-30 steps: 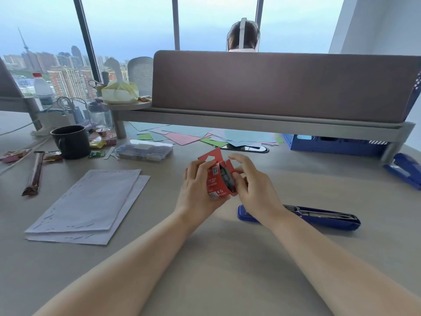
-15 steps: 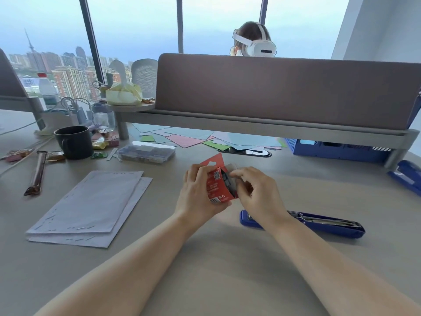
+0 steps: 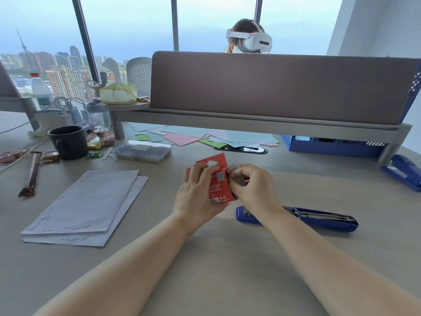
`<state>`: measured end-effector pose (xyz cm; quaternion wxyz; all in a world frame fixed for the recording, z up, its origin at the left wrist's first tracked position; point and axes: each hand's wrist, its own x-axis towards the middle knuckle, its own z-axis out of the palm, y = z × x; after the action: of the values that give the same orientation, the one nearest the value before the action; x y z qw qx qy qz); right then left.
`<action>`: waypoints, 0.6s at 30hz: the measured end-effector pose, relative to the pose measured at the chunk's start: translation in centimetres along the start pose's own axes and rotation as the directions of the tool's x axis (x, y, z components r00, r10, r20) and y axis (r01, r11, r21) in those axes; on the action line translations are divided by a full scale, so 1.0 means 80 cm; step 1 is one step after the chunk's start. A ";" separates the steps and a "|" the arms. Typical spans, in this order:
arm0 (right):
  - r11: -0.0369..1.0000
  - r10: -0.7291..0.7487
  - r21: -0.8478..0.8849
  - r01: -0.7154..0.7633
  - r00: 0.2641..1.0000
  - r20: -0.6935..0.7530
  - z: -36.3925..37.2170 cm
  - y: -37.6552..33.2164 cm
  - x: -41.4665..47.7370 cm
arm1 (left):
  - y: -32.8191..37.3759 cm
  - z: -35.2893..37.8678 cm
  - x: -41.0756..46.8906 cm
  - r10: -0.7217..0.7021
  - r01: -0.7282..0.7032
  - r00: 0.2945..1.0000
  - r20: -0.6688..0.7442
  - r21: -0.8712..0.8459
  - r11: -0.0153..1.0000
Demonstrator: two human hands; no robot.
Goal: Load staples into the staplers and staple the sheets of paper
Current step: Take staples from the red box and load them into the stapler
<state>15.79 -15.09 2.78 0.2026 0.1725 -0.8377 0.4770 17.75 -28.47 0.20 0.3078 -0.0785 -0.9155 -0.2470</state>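
My left hand holds a small red staple box above the desk, its top flap standing up. My right hand pinches a grey strip or inner sleeve at the box's open right end. Just behind and right of my right wrist a blue stapler lies opened flat, its metal staple channel showing. A second blue stapler sits shut at the far right edge. A stack of white sheets with staple marks along their edges lies to the left.
A black mug, a clear plastic case and snack wrappers sit at the left back. Coloured papers and a blue basket lie under the raised shelf. A person wearing a headset sits behind the divider.
My right hand's fingers have shifted up to the top right of the red box and drawn a grey piece partly out. The camera view has tilted down slightly.
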 end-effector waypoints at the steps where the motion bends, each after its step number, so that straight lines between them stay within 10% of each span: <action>1: 1.000 0.012 0.007 -0.012 1.000 0.010 0.000 -0.001 0.000 | 0.000 -0.001 0.000 -0.005 0.005 1.000 0.013 0.004 1.000; 18: 0.910 0.280 0.336 -0.243 0.958 -0.066 -0.017 0.004 0.014 | -0.016 -0.001 0.008 -0.088 0.094 0.979 0.181 -0.025 0.995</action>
<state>14.89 -13.85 3.77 0.1524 0.0625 -0.7506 0.6399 16.87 -29.58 0.13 0.2109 -0.0635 -0.9380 -0.2678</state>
